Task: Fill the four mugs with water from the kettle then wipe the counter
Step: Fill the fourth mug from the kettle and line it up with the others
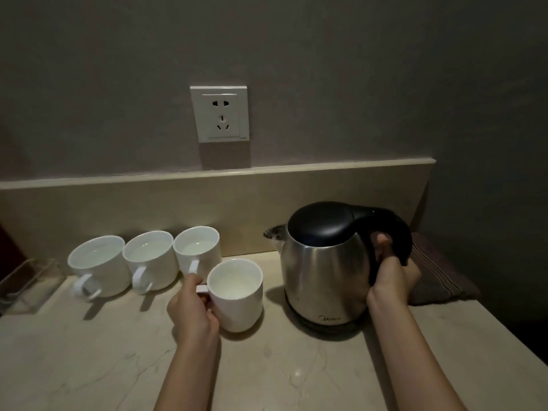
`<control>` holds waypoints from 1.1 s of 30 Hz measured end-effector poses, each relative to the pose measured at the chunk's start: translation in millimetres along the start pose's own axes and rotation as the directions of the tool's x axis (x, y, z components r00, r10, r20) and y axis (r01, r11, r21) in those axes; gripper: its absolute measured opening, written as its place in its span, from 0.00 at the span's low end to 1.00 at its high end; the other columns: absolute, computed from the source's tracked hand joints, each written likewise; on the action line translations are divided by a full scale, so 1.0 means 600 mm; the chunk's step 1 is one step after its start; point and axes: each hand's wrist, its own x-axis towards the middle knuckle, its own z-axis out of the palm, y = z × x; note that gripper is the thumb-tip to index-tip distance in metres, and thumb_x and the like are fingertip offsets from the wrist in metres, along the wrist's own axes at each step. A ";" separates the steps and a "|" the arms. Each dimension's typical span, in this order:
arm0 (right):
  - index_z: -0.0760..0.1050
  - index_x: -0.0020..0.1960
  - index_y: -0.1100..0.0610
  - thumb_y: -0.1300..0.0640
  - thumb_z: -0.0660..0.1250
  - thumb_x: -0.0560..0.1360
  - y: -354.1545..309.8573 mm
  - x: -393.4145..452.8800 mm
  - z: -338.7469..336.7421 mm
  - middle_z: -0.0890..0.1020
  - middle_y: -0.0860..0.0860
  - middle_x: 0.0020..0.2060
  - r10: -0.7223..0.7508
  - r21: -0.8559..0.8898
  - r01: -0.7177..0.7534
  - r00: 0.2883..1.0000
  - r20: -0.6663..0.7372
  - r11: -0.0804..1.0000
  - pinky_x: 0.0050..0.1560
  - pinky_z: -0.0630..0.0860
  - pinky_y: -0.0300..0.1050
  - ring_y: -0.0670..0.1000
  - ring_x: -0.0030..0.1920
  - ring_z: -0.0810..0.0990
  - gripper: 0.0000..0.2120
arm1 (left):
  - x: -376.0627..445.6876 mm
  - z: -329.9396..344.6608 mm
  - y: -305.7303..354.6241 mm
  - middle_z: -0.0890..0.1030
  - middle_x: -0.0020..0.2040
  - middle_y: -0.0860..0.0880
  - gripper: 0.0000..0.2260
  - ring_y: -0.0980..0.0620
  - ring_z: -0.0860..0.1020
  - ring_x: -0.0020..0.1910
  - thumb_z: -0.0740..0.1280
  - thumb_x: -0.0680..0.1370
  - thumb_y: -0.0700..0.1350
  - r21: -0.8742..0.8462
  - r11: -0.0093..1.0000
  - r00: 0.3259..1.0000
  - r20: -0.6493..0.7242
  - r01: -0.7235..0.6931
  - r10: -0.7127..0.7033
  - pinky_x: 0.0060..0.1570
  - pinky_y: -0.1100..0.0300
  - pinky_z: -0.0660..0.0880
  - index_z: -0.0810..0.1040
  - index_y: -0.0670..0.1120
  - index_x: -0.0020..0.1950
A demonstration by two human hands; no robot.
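Observation:
Three white mugs stand in a row by the backsplash: the left mug, the middle mug and the right mug, each holding water. A fourth white mug sits in front of them, its inside pale; I cannot tell its water level. My left hand grips its handle. A steel kettle with a black lid sits upright on its base, spout pointing left. My right hand is wrapped around its black handle. A folded dark cloth lies behind the kettle at the right.
The marble counter runs to an edge at the right. A clear plastic tray stands at the far left. A white wall socket is above the backsplash ledge.

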 end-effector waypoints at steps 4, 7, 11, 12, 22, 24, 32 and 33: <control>0.78 0.39 0.55 0.67 0.68 0.71 -0.020 0.010 0.026 0.81 0.42 0.27 -0.186 -0.004 0.189 0.972 0.142 0.982 0.37 0.76 0.37 0.39 0.32 0.77 0.08 | -0.007 -0.006 0.017 0.74 0.18 0.56 0.07 0.61 0.72 0.20 0.64 0.71 0.36 -0.021 1.000 1.000 -0.002 -0.024 0.024 0.22 0.70 0.68 0.73 0.43 0.33; 0.75 0.33 0.51 0.68 0.68 0.70 -0.035 0.015 0.043 0.78 0.44 0.28 -0.275 -0.015 0.290 0.923 0.269 0.957 0.38 0.73 0.41 0.43 0.34 0.75 0.14 | -0.007 -0.014 0.023 0.77 0.23 0.53 0.05 0.57 0.75 0.28 0.64 0.70 0.37 -0.034 0.999 1.000 -0.012 0.027 -0.027 0.29 0.64 0.71 0.76 0.44 0.34; 0.77 0.27 0.49 0.69 0.67 0.69 -0.052 0.018 0.062 0.77 0.40 0.23 -0.306 -0.038 0.359 0.842 0.444 0.933 0.33 0.71 0.35 0.37 0.30 0.73 0.19 | -0.006 -0.028 0.025 0.77 0.32 0.48 0.05 0.53 0.74 0.33 0.64 0.69 0.37 -0.006 0.999 0.998 -0.057 0.034 -0.035 0.33 0.61 0.70 0.75 0.43 0.33; 0.76 0.27 0.50 0.69 0.67 0.70 -0.057 0.017 0.066 0.76 0.40 0.22 -0.306 -0.051 0.375 0.821 0.482 0.926 0.32 0.70 0.34 0.37 0.29 0.72 0.18 | -0.006 -0.032 0.026 0.77 0.32 0.48 0.05 0.53 0.74 0.33 0.64 0.69 0.38 -0.005 0.999 0.998 -0.060 0.034 -0.034 0.33 0.61 0.70 0.75 0.43 0.33; 0.76 0.33 0.56 0.67 0.70 0.69 -0.085 -0.003 0.090 0.76 0.54 0.33 -0.311 -0.156 0.509 0.711 0.630 0.847 0.43 0.74 0.54 0.54 0.40 0.75 0.10 | -0.005 -0.042 0.027 0.72 0.31 0.46 0.07 0.52 0.70 0.30 0.62 0.70 0.37 0.053 0.999 0.999 -0.054 0.003 0.000 0.30 0.60 0.66 0.71 0.42 0.31; 0.77 0.36 0.61 0.66 0.70 0.69 -0.089 -0.010 0.094 0.77 0.55 0.34 -0.322 -0.159 0.532 0.695 0.643 0.832 0.43 0.73 0.52 0.54 0.40 0.75 0.05 | -0.004 -0.044 0.027 0.72 0.31 0.46 0.07 0.52 0.70 0.30 0.62 0.70 0.37 0.059 0.998 0.999 -0.049 -0.007 0.009 0.28 0.62 0.66 0.72 0.42 0.32; 0.78 0.41 0.68 0.64 0.72 0.68 -0.103 -0.026 0.110 0.80 0.68 0.40 -0.354 -0.217 0.615 0.668 0.655 0.758 0.49 0.77 0.60 0.54 0.42 0.75 0.07 | 0.008 -0.066 0.011 0.66 0.17 0.56 0.12 0.58 0.63 0.19 0.65 0.70 0.43 0.076 0.993 0.996 -0.007 -0.086 0.087 0.28 0.58 0.58 0.68 0.46 0.28; 0.77 0.41 0.69 0.64 0.72 0.68 -0.105 -0.027 0.112 0.80 0.70 0.43 -0.364 -0.219 0.627 0.663 0.654 0.747 0.49 0.77 0.61 0.54 0.42 0.75 0.08 | 0.009 -0.066 0.011 0.66 0.18 0.56 0.11 0.57 0.63 0.20 0.66 0.70 0.43 0.066 0.995 0.997 -0.007 -0.073 0.073 0.28 0.59 0.58 0.69 0.46 0.28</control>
